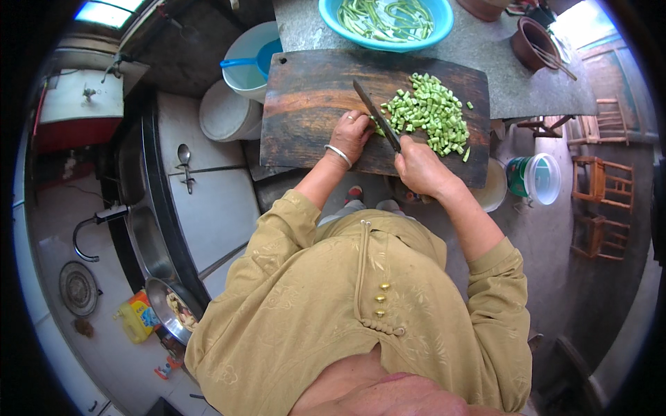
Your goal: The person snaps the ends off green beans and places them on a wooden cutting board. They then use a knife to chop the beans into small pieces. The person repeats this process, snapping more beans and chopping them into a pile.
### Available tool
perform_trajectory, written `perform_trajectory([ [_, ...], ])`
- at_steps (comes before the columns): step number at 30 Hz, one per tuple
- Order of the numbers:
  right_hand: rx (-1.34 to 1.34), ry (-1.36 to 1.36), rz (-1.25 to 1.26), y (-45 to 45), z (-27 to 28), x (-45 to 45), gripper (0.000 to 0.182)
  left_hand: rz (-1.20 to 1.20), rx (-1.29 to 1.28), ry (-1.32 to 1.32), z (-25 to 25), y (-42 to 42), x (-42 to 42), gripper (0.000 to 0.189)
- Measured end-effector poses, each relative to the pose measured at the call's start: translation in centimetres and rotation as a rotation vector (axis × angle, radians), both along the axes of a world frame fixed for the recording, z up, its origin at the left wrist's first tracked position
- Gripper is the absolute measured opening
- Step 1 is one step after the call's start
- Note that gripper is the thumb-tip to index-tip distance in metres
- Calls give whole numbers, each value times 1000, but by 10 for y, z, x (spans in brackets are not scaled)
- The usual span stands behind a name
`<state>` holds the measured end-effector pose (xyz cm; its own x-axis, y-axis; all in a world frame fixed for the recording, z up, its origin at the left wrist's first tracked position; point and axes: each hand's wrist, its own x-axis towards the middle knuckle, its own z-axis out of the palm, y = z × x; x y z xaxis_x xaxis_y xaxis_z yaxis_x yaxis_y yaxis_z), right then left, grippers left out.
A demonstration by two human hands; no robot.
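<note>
My right hand [424, 169] grips a kitchen knife [379, 115], its dark blade slanting up and left over a worn wooden cutting board [307, 101]. Close to the left of the blade, my left hand [349, 136] presses down on the board with curled fingers. Green bean ends [379, 129] show between those fingers and the blade; the rest is hidden under the hand. A heap of chopped green beans [434, 112] lies to the right of the knife, with a few loose pieces near the board's right edge.
Behind the board, a blue basin [446, 31] holds whole long beans in water. A bucket with a blue dipper [265, 60] and a lidded white bucket [226, 112] stand left. A brown pot [530, 44] with chopsticks sits right. A sink [148, 239] and wooden chairs [590, 179] flank me.
</note>
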<state>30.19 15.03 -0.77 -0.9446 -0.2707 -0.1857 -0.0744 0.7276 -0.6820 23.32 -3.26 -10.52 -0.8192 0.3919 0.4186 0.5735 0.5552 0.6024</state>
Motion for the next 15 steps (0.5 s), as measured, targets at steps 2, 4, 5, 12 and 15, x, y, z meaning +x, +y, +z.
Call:
perform_trajectory([
  [2, 33, -42, 4, -3, -1, -8, 18, 1, 0, -4, -1, 0, 1, 21],
  [4, 51, -65, -4, -9, -3, -18, 20, -11, -15, -4, 2, -1, -1, 20],
  [5, 56, -72, -12, -12, -5, -23, 20, -7, -18, 21, 0, 0, 0, 19],
  [12, 27, 0, -65, -13, -13, -43, 20, -20, -32, 86, 2, 2, -3, 17],
  [15, -7, -8, -95, -6, -3, -28, 20, -24, -31, 93, 1, 1, -5, 17],
])
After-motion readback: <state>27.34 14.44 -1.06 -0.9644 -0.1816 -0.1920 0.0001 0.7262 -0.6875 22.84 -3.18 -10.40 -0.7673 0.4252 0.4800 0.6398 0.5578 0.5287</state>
